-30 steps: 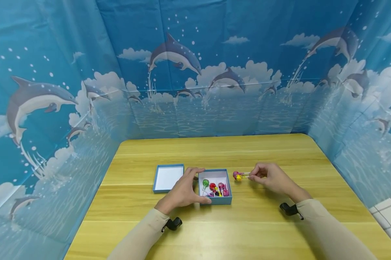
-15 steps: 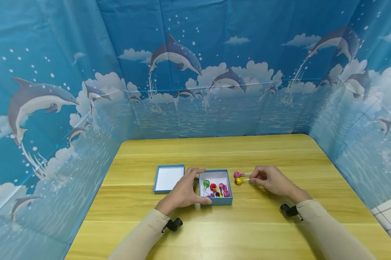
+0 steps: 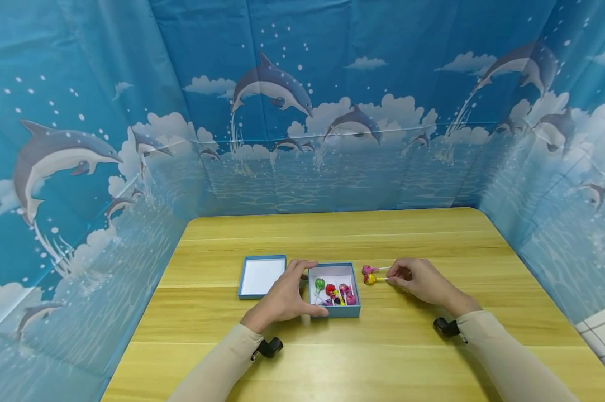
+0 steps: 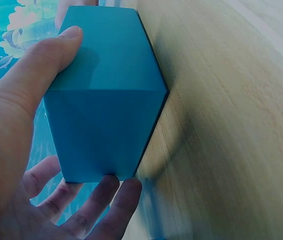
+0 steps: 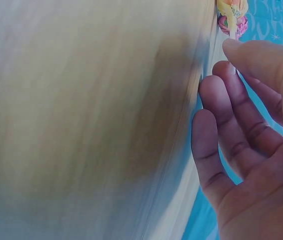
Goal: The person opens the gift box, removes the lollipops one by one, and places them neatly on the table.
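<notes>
My left hand (image 3: 283, 293) holds the left side of a blue open box (image 3: 334, 312), its thumb on the near wall and fingers around the far side. In the left wrist view the box's blue outer walls (image 4: 106, 130) show between thumb and fingers. Several wrapped lollipops lie inside, including a green lollipop (image 3: 319, 284) and a red one. Right of the box, my right hand (image 3: 420, 281) pinches the white stick of a yellow lollipop (image 3: 369, 279) between thumb and index finger. A pink lollipop (image 3: 366, 269) lies just behind it, its stick pointing right.
A blue-rimmed box lid (image 3: 262, 276), white inside, lies left of the box behind my left hand. Everything sits on a yellow wood-grain table (image 3: 312, 363). A dolphin-print curtain (image 3: 302, 167) surrounds its back and sides.
My right hand has moved slightly toward me with the yellow lollipop, which was bunched against the pink one and now sits apart from it. My left hand keeps its hold on the box.
</notes>
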The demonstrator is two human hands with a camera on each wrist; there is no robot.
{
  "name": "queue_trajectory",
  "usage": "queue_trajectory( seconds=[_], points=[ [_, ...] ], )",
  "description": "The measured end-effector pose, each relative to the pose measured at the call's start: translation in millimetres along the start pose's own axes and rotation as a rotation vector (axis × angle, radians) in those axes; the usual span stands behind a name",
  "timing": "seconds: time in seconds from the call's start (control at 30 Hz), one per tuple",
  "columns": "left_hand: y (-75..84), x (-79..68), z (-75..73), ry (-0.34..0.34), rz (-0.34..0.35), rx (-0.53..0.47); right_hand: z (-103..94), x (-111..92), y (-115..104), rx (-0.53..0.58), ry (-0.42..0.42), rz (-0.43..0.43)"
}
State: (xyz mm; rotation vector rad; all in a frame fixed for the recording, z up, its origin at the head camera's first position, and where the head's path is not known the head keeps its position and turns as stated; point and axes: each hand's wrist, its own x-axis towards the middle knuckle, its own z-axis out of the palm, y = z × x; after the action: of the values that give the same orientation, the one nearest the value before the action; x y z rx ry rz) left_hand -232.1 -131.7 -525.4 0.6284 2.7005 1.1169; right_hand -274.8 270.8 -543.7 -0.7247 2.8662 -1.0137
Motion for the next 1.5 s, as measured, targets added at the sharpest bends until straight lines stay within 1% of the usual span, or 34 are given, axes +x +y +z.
queue_trajectory(
  seconds=[0.53,0.67,0.9,1.07,1.2,1.33,1.5],
  points=[
    [-1.6,1.1,0.9,0.002,0.009,0.009,1.1,-1,1,-0.003,0.035,-0.002],
    [-1.3,1.0,0.6,0.001,0.011,0.004,0.3,-2,2,-0.018,0.049,0.004],
    [-1.0,0.3,0.1,-0.002,0.005,-0.008,-4.4,-2,1,-0.078,0.078,0.009],
    [-0.9,-0.2,0.2,-0.001,0.004,-0.008,-6.7,-1,-4,-0.078,0.098,0.020],
    [-1.0,-0.8,0.5,-0.003,0.003,-0.010,-6.7,1,-12,-0.077,0.123,-0.002],
    [-0.9,-1.3,0.7,-0.002,0.004,-0.012,-4.5,4,-23,-0.076,0.127,-0.039],
    [-1.0,-1.3,0.8,0.000,0.013,-0.015,0.3,8,-38,-0.082,0.131,-0.114]
  ],
)
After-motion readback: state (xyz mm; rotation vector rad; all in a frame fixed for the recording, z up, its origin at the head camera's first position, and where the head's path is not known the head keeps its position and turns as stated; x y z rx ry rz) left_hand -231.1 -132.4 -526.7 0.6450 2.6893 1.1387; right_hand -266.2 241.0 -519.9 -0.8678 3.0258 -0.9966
